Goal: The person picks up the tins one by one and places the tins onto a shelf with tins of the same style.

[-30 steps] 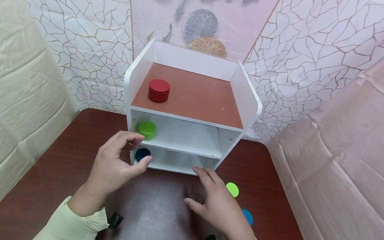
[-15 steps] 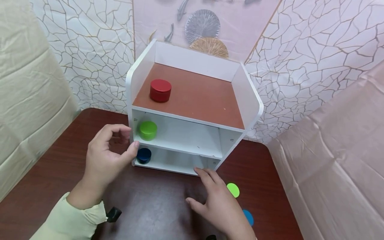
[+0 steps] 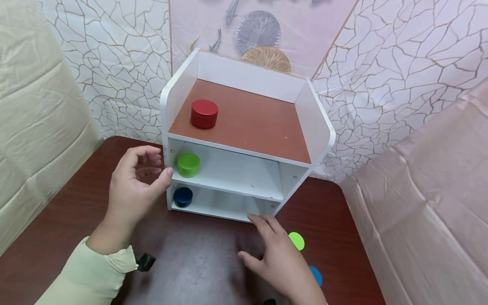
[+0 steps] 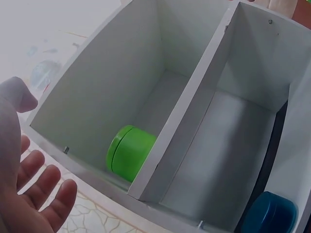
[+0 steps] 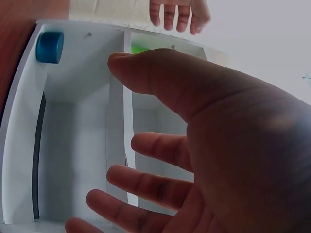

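Head view: our left hand [image 3: 130, 187], relaxed, grips nothing beside the shelf [image 3: 251, 123]; red tin [image 3: 204, 114] on top, green tin [image 3: 188, 165] midway, blue tin [image 3: 183, 197] lowest. Left wrist: we're near the green tin. Right wrist: our right hand [image 5: 214, 121], spread, holds nothing.

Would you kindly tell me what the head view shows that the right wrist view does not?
Only the head view shows the shiny red round tin, the flat lime-green disc and the flat blue disc. Only the right wrist view shows the thin dark strip low inside the white shelf cabinet. Both share that cabinet, the blue round tin, the green round tin (a sliver in the wrist view), the left hand and the right hand.
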A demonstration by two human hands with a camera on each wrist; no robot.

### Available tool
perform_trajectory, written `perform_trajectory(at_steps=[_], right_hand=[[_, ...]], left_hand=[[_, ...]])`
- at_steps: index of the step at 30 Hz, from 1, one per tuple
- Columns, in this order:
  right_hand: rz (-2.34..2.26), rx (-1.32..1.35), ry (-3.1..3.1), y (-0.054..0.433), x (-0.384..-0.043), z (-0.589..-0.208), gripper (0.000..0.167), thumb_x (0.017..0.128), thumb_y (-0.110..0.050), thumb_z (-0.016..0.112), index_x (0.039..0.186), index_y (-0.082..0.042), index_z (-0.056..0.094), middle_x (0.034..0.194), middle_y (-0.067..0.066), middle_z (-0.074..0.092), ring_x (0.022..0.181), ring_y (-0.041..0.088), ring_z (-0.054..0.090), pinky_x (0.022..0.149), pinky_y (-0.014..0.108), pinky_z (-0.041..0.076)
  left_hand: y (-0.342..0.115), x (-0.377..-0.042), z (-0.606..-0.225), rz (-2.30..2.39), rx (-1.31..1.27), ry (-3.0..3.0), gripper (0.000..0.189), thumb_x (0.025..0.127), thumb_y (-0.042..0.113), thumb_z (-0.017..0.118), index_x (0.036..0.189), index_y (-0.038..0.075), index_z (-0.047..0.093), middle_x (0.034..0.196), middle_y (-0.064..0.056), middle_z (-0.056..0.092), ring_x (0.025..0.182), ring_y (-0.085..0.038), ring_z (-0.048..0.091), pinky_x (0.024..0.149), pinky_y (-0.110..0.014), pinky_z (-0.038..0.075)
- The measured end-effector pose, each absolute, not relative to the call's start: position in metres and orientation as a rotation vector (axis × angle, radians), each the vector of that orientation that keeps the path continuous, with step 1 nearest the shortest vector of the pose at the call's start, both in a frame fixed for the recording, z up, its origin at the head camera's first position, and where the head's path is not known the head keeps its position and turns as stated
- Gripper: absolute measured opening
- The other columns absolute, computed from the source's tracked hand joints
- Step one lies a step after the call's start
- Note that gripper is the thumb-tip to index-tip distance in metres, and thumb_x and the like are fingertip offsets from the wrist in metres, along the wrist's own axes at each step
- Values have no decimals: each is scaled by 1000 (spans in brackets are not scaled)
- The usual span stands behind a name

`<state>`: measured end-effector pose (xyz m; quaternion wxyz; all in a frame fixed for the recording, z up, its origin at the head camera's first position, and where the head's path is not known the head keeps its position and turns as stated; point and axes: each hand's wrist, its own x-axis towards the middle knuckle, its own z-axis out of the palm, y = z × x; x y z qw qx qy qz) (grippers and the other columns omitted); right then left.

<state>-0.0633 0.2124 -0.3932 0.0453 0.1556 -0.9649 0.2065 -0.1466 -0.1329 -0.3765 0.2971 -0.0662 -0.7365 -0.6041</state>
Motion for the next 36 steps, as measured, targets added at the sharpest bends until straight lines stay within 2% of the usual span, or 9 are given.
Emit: perform_trajectory(at_steps=[7,15,23,30,36], right_hand=[[656,444,-2943,214,-63,-395,85,90,-38,96,164,-25,56,158,-3,59,139,21,68,109,36,62],[690,431,-2952,214,-62,-395,82,91,-38,96,162,-23,59,157,-2,61,142,22,66,112,37,61],[726,415,-2953,216,-60,-396,80,91,-38,96,161,-24,60,156,-4,61,136,19,68,109,33,61],[779,370,-2983,220,-58,-396,80,92,-41,95,162,-28,59,159,-8,59,145,20,64,117,38,58],[841,306,-2955,226,-58,-396,81,89,-41,98,160,-33,60,158,-14,60,141,14,66,110,37,62]], left_hand=[[-131,-153,-377,-1624,-189,-1958,46,94,9,87,137,12,72,115,-2,70,107,-19,69,90,-16,61],[-130,-158,-376,-1646,-151,-1970,46,96,11,86,138,11,68,117,1,67,108,-19,66,88,-15,60],[-130,-166,-374,-1664,-117,-1978,48,97,14,86,139,10,64,116,2,65,106,-19,66,86,-16,58],[-127,-173,-368,-1651,-104,-1953,46,96,16,87,137,12,66,113,4,66,103,-19,66,84,-16,57],[-127,-175,-367,-1610,-40,-1989,44,99,19,85,137,10,67,114,1,66,104,-16,65,84,-15,55]])
